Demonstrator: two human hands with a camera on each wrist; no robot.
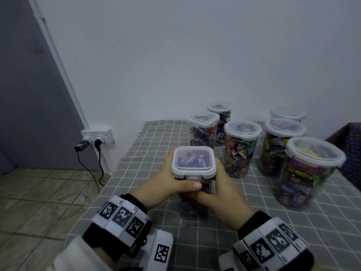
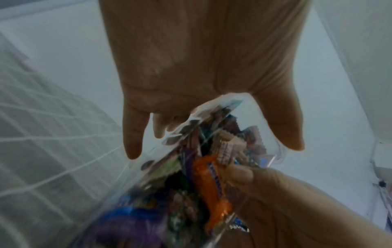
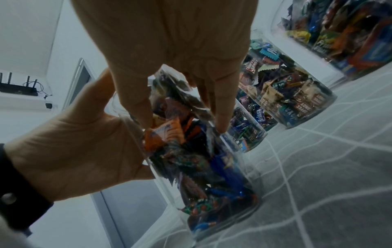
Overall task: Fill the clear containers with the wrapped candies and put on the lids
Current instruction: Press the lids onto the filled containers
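A tall square clear container (image 1: 192, 202) full of wrapped candies stands on the grey checked tablecloth (image 1: 148, 137), with its white-rimmed lid (image 1: 193, 160) on top. My left hand (image 1: 166, 182) grips its left side, the thumb lying across the front just under the lid's front flap. On the other side, my right hand (image 1: 222, 189) holds it with the thumb on the front wall. The left wrist view shows my left hand (image 2: 201, 67) wrapped round the container (image 2: 191, 176). In the right wrist view my right hand's fingers (image 3: 220, 120) lie along the container (image 3: 201, 159).
Several filled, lidded containers stand at the back right: a square one (image 1: 203, 128) and round ones (image 1: 241, 149), (image 1: 306, 173). A brown box (image 1: 347, 141) is at the right edge. The table's left edge drops to a tiled floor (image 1: 39, 192). A wall socket (image 1: 97, 136) holds plugs.
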